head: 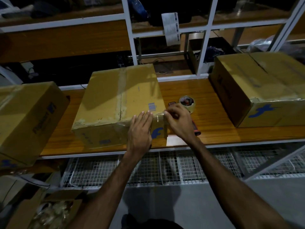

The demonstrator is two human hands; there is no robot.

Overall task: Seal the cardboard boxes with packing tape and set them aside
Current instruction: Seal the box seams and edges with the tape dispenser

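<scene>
A closed cardboard box (pixel 118 100) with a taped centre seam and a blue logo sits mid-table. My left hand (pixel 141 129) lies flat with straight fingers over its near right top edge, pressing clear tape down. My right hand (pixel 177 120) is at the box's right front corner, fingers curled, pinching the clear tape strip there. Behind that hand lies a tape dispenser (pixel 187 103) with a clear roll; its red handle pokes out below my right wrist.
A second box (pixel 24 116) stands tilted at the left table end, a third box (pixel 264 88) at the right. The wooden table (pixel 206 123) has a white frame with shelving behind, wire mesh below, and an open carton (pixel 49 210) on the floor.
</scene>
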